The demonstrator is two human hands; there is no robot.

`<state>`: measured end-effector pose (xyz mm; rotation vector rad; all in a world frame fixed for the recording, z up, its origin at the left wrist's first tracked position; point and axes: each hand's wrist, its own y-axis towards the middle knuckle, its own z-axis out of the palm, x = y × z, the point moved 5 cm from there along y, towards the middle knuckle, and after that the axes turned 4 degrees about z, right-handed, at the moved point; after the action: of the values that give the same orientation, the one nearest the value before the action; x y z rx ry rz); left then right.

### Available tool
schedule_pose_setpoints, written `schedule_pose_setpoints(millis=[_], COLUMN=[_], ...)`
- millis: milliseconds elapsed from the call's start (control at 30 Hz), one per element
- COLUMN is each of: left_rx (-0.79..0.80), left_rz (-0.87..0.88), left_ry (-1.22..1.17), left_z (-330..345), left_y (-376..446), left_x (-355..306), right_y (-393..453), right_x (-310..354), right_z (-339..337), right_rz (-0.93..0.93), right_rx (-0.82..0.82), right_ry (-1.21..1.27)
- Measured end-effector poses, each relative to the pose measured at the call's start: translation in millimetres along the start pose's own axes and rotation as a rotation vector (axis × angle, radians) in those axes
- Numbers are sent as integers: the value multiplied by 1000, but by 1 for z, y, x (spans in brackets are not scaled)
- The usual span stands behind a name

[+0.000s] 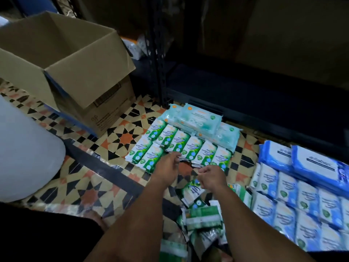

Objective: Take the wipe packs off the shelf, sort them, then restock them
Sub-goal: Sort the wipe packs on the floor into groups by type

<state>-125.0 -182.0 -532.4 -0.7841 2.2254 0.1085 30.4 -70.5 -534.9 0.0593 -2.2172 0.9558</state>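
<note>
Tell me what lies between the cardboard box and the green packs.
Only bare patterned floor tiles lie between the cardboard box and the green packs; the head view shows it.

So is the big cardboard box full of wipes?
No, the cardboard box stands open and looks empty inside, while the wipe packs lie on the floor.

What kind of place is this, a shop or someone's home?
Probably a shop's stockroom: a dark metal shelving rack, an open cardboard carton, and many identical green wipe packs sorted in rows on the tiled floor.
</note>
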Motion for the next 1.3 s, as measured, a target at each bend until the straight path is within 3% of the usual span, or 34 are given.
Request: schedule_pose_setpoints(millis=[167,267,367,433,567,700,1000,1100,1200,1300], left_rx=[246,311,379,411,436,333,-210,-230,-220,-180], left_rz=[-89,-143,-119,-141,-228,-234,-325,-356,-377,-357], left_ry=[78,219,310,369,294,39,-800,-989,-1063,-971], left_z=[57,75,79,80,82,79,15,3,-2,-1], left_y=[-27,-39,-41,-37,-38,-45,-45,-44,-42,-42], left_x=[-11,-2,-3,0,7,13,4,-9,-20,-25], right_y=[-24,-48,-54,-55,-57,-53,-53,-62,-68,-73], right_x=[-28,-38,-49,-56,-61,-66,-55,-54,-39,-28], right_z=[-21,-18,-8,-3,-4,-14,-29,-28,-25,-22], right_rz=[-147,-246,-257,-254,-312,-240,260,302,257,252], right_rx=[66,342,494,505,392,388,321,330,400,448], right_ry=[-242,-354,-774,-941,-992,-777,268,667,796,879])
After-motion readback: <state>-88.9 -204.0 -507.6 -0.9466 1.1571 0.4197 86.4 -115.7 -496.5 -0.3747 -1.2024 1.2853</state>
